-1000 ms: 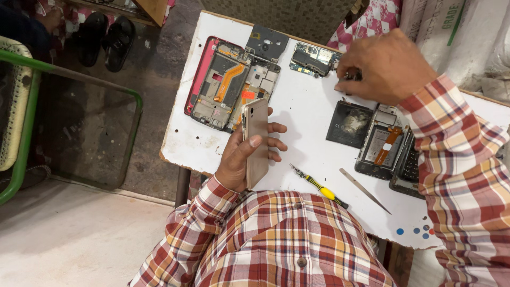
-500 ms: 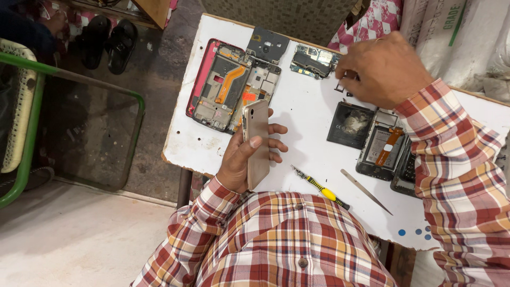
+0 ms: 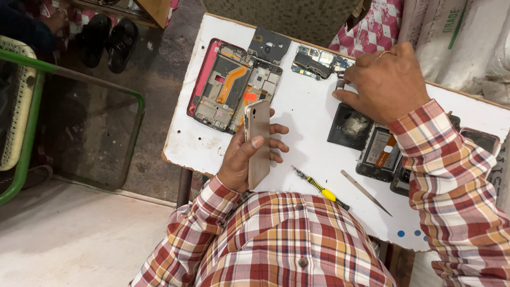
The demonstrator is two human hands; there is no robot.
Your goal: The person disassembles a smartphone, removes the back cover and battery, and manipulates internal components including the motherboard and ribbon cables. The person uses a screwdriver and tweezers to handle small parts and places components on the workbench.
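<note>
Your right hand [image 3: 387,79] hides whatever its fingertips pinch. Your left hand [image 3: 248,157] covers part of the gold phone back [image 3: 258,141]. Beyond your right sleeve, a dark phone [image 3: 481,139] is half hidden.

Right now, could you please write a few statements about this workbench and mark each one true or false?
1. The left hand holds a gold phone upright on its edge. True.
2. The right hand grips the screwdriver. False: the screwdriver lies on the table, untouched; the right hand pinches a small part near the circuit board.
3. An opened phone with a red frame lies at the table's far left. True.
4. The tweezers lie on the floor. False: they lie on the table, right of the screwdriver.
5. A dark square pad lies below the right hand in the picture. True.
</note>
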